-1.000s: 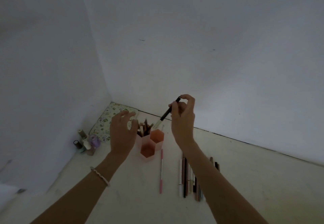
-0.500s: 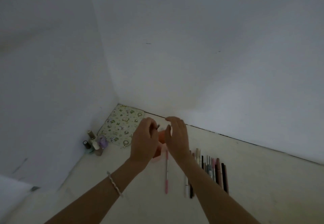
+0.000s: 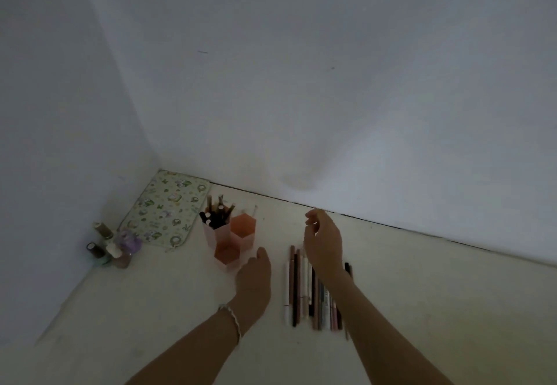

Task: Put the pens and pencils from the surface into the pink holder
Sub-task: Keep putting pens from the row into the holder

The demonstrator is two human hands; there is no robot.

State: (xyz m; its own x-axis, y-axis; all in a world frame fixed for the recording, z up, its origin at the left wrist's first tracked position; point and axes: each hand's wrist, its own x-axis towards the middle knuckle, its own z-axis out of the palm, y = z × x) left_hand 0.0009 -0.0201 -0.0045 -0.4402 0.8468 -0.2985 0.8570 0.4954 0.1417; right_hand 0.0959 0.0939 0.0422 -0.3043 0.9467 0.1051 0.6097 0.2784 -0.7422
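Dim white walls meet in a corner at far left; pale counter [image 3: 422, 279] runs below them. Light is poor, detail soft.

Pink holder [image 3: 230, 238], a cluster of hexagonal tubes, stands left of centre. Far-left tube is packed with pens and pencils standing tip-up; the orange-toned tube beside it and the low near tube look empty, as far as can be told. Patterned cloth pouch [image 3: 168, 209] lies behind it toward the corner; small bottles [image 3: 113, 247] grouped at left against the wall.

Row of pens and pencils [image 3: 304, 288] lies flat on the counter, right of the holder, packed side by side. Long axes run near-to-far, roughly parallel to the forearms.

Right hand [image 3: 324, 246] hovers over the far end of the row, fingers loosely curled, nothing in it. Right forearm crosses the row's right side and hides some pieces. Left hand [image 3: 254, 273] sits low between holder and row, palm down, fingers relaxed and empty; beaded bracelet [image 3: 233, 320] on the wrist.

Judgement: between pickups. Right hand is the nearer to the row, directly above its far ends, so a straight drop and pinch across a shaft fits. Holder lies left and slightly far of that hand. Many pieces are not yet moved.
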